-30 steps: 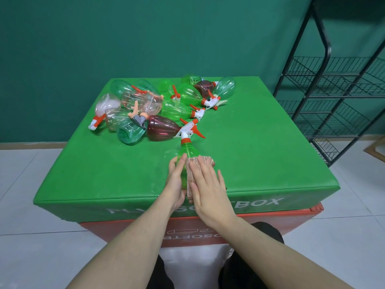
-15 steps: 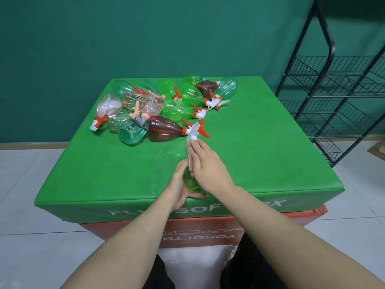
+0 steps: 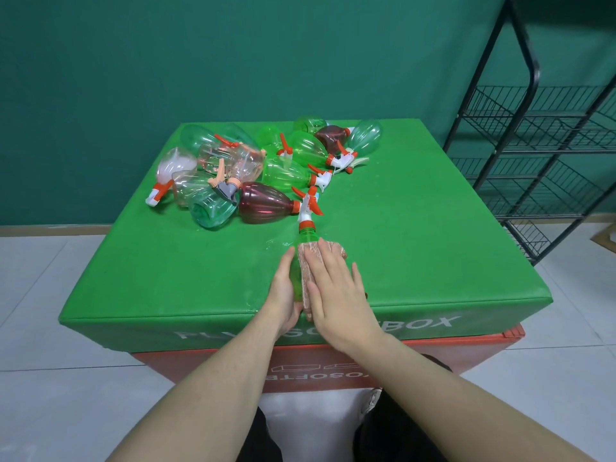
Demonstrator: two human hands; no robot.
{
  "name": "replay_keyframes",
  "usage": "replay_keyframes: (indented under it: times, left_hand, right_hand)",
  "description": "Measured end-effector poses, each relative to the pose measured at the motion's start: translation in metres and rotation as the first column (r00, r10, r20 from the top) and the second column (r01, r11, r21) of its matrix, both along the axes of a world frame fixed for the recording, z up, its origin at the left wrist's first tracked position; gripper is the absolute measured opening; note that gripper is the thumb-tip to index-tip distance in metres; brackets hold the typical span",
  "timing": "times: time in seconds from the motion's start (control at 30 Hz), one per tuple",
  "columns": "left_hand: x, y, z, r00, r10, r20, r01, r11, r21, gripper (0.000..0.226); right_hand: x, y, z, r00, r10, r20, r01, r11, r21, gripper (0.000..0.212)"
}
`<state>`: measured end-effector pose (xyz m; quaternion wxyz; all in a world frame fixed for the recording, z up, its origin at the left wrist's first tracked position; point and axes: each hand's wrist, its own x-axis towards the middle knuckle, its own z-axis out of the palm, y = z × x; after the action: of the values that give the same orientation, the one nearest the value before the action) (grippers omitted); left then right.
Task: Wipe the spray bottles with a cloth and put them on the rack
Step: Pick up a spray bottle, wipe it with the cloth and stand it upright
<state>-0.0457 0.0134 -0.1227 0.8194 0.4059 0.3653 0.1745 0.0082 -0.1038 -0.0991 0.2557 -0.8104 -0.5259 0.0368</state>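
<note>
Green spray bottle (image 3: 301, 261) lies near the counter (image 3: 416, 261) front edge, left hand (image 3: 283, 295) cupping its side, right hand (image 3: 336, 288) flat-fingered pressing the cloth (image 3: 311, 261), now slid back down from the nozzle, so wiping continues and the rack (image 3: 540, 155) waits.

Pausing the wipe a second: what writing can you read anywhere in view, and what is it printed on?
"PL…SO…BOX": white letters on the front face of the green box; the middle is hidden behind the arms.
"…OSOFTB…": white letters, upside down, on the orange box beneath it; only part shows.
Spray bottles, cloth, rack: no readable text.
</note>
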Motion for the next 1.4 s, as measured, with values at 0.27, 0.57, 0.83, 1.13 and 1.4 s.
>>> replay_keyframes:
  times: [0.27, 0.57, 0.83, 1.13, 1.4]
  left_hand:
    - [0.002, 0.0, -0.004, 0.997, 0.005, 0.082, -0.008, 1.0, 0.026, 0.1]
    - [-0.008, 0.0, 0.017, 0.992, -0.087, 0.088, 0.09, 0.996, -0.029, 0.049]
    - [-0.01, 0.001, 0.014, 0.996, -0.051, 0.073, 0.055, 0.997, -0.06, 0.05]
    - [-0.006, 0.0, 0.01, 0.991, -0.048, 0.123, 0.057, 0.996, -0.068, 0.074]
    - [-0.01, -0.003, 0.019, 0.988, -0.063, 0.139, 0.077, 0.992, -0.097, 0.066]
  right_hand:
    - [-0.002, -0.009, -0.005, 0.999, 0.04, 0.003, -0.04, 0.999, 0.035, 0.058]
    - [0.016, 0.038, 0.03, 0.997, -0.042, -0.065, 0.043, 0.999, 0.015, 0.056]
    - [0.022, 0.051, 0.029, 0.892, -0.138, -0.43, 0.161, 0.987, 0.016, 0.051]
    - [0.004, 0.003, 0.002, 0.995, -0.004, -0.098, 0.005, 1.0, 0.006, 0.061]
    - [-0.004, -0.01, -0.006, 1.0, 0.017, 0.016, -0.017, 1.0, -0.017, 0.059]
